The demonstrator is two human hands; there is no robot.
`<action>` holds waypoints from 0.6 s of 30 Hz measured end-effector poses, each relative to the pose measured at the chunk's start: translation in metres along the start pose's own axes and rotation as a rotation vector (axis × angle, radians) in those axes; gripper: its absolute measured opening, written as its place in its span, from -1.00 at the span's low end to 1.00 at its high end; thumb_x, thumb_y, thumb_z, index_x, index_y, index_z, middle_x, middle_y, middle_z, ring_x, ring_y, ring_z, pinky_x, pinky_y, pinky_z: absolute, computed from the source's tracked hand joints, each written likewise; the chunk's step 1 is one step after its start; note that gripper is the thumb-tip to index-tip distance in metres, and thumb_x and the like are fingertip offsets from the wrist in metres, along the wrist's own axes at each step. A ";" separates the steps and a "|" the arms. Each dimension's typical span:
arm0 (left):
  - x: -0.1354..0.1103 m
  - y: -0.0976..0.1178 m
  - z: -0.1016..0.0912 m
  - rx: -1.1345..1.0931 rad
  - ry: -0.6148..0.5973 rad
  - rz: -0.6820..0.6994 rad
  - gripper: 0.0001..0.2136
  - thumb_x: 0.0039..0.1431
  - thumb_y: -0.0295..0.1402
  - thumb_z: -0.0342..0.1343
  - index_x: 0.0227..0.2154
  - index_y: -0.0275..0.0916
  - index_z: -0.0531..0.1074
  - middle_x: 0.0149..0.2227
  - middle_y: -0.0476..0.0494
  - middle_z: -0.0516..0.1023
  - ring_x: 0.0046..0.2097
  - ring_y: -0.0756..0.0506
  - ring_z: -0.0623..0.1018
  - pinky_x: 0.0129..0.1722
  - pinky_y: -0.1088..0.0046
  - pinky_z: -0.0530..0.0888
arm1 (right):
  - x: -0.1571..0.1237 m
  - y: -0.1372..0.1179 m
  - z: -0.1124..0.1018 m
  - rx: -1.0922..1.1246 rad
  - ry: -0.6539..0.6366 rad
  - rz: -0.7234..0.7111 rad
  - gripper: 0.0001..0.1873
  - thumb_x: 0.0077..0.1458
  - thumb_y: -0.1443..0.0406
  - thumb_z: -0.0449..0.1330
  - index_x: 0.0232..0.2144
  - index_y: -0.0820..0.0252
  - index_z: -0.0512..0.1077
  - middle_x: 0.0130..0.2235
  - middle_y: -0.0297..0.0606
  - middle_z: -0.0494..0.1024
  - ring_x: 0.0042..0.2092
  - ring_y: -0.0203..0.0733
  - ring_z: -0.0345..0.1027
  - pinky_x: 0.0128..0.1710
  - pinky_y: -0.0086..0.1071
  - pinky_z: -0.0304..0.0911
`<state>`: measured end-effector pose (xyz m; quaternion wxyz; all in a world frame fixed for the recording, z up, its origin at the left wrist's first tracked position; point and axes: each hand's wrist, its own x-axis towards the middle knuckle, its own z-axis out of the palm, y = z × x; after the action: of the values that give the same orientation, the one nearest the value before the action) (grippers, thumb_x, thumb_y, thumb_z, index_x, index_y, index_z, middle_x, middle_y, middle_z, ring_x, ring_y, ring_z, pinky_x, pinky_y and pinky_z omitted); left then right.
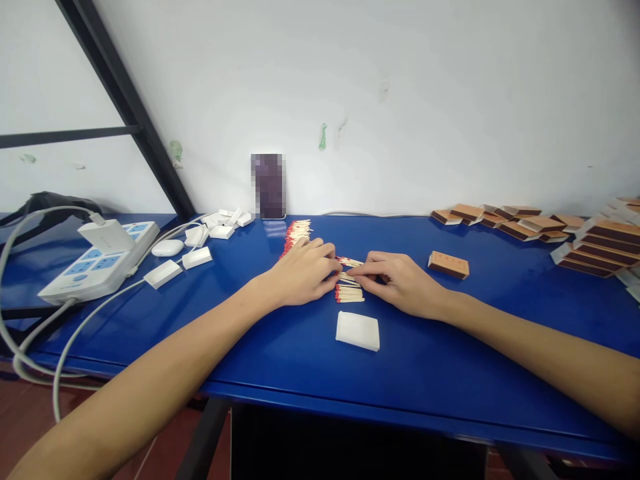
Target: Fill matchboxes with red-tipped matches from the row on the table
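Red-tipped matches (pixel 350 294) lie in a small row on the blue table in front of me. My left hand (pixel 307 272) closes its fingertips over the red-headed end of the matches just above that row. From the other side, my right hand (pixel 393 280) pinches at the plain ends of those same matches. A larger pile of matches (pixel 299 233) lies behind my left hand and is partly covered by it. Nearer to me rests a white matchbox tray (pixel 358 331). An orange matchbox sleeve (pixel 449 264) with dark sides lies to the right of my right hand.
Several matchbox sleeves (pixel 520 227) are heaped and stacked along the back right. White trays (pixel 220 223) lie at the back left, near an earbud case (pixel 167 248). A power strip (pixel 100 263) with cables occupies the left. A phone (pixel 269 187) leans on the wall.
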<state>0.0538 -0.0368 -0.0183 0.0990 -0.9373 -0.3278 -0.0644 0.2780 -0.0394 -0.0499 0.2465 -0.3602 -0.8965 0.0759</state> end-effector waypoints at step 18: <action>-0.004 0.004 0.001 0.058 0.058 0.017 -0.76 0.23 -0.39 -0.02 -0.20 -0.22 0.55 -0.27 -0.16 0.47 -0.19 -0.17 0.38 -0.12 0.19 0.23 | 0.000 0.002 0.002 0.035 0.029 0.027 -0.76 0.22 0.24 0.11 -0.24 0.11 0.58 -0.46 -0.32 0.43 -0.48 -0.29 0.24 -0.46 -0.41 0.14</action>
<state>0.0536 -0.0422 -0.0206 0.1363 -0.9346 -0.3183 -0.0812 0.2785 -0.0375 -0.0520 0.2644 -0.3688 -0.8866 0.0895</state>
